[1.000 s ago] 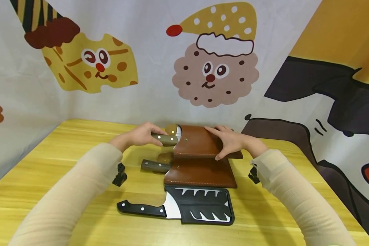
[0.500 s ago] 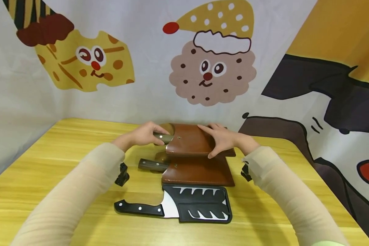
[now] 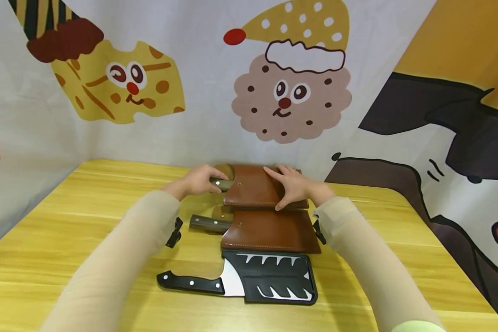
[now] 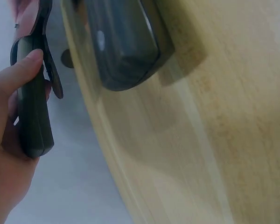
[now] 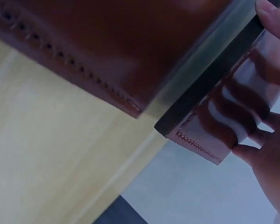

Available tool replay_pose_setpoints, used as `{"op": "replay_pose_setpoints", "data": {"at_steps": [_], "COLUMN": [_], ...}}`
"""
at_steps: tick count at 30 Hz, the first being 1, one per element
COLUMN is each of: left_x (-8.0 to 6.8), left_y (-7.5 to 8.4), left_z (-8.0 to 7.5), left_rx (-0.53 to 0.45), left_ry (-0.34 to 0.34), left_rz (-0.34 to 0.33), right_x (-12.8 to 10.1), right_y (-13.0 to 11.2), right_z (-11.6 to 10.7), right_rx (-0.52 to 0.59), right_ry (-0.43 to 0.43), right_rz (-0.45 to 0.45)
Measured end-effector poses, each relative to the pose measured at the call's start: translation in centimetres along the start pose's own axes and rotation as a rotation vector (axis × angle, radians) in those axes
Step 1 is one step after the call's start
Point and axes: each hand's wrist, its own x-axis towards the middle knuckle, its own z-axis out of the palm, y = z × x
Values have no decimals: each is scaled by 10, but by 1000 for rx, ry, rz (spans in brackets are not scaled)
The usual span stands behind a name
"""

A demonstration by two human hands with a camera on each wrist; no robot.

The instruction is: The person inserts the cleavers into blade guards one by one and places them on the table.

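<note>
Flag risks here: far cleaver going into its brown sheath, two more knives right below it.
1. The right hand holds the far brown sheath along its edges; if the blade runs off line, those fingers may be exposed.
2. The middle sheathed cleaver lies right beside it and could get nudged.
3. The black-handled cleaver shows bare steel near the left sleeve.

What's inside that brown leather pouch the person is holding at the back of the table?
A knife: its handle sticks out of the brown sheath, gripped by the left hand. The right hand holds the sheath. The blade is fully covered.
</note>
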Motion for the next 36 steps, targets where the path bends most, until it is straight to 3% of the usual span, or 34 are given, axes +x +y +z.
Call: {"op": "replay_pose_setpoints", "data": {"at_steps": [8, 19, 29, 36], "left_x": [10, 12, 9, 4], "left_y": [-3, -6, -9, -7], "left_z": [8, 11, 16, 15], "left_rx": [30, 33, 185, 247], "left_ry": [-13, -38, -113, -88], "left_rz": [-31, -5, -56, -111], "right_x": [2, 2, 6, 3], "right_y": [1, -3, -17, -16], "right_z": [10, 11, 8, 10], "right_rx": [15, 93, 73, 59], "right_ry": [-14, -120, -242, -215], "right_rz": [64, 131, 122, 130]}}
